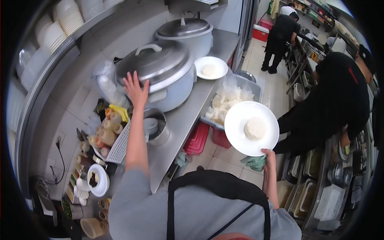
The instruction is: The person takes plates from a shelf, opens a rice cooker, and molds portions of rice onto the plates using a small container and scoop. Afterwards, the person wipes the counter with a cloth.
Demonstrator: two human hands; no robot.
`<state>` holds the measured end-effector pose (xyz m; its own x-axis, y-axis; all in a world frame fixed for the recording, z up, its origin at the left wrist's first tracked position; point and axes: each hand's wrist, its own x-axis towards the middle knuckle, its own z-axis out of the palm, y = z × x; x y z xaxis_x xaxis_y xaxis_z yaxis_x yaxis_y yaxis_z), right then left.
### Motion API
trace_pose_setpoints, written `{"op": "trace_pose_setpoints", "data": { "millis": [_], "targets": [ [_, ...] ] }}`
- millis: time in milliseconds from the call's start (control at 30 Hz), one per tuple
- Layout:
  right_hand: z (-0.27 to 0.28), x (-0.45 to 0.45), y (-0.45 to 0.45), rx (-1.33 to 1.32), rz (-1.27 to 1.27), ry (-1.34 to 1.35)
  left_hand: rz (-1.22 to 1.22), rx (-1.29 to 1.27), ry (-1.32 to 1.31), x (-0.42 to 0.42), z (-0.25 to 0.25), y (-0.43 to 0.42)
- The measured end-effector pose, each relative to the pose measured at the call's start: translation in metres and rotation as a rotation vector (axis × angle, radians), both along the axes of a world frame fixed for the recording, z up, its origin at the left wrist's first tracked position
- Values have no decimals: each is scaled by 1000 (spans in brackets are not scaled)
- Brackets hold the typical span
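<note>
My left hand lies with spread fingers against the metal lid of a large pale rice cooker. In my right hand is the rim of a white plate bearing a round mound of rice, with a green cloth beneath my fingers. Another white plate with a rice mound rests on the steel counter beside the cooker. Between the two plates, a grey tub holds loose rice and a clear plastic bag.
A second cooker stands behind. Left are a metal pot, a white basket of bottles and a shelf of stacked containers. A person in black bends over the right counter; others stand farther back. Red lids sit low.
</note>
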<state>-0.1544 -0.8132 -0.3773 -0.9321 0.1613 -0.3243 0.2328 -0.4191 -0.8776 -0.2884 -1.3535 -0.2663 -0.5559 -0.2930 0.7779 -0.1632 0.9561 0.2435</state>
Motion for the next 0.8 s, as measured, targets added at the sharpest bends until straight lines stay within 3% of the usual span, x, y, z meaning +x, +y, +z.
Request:
{"op": "trace_pose_setpoints", "data": {
  "millis": [133,233,300,367,500,800],
  "targets": [
    [-2,-59,5,-11,-73,-8,35,46,85,-9,2,0],
    [1,-110,11,-11,-115,19,8,21,-44,-7,4,0],
    [0,-153,19,-68,-72,29,53,-9,47,-3,11,-2],
    [2,-201,23,-62,-71,29,103,-3,-49,-12,-12,-13],
    [-10,-330,29,-117,-14,69,-14,86,38,-14,-10,-14],
    [-41,-646,-32,14,-6,52,106,260,-3,-20,-17,-8]
  ]
}}
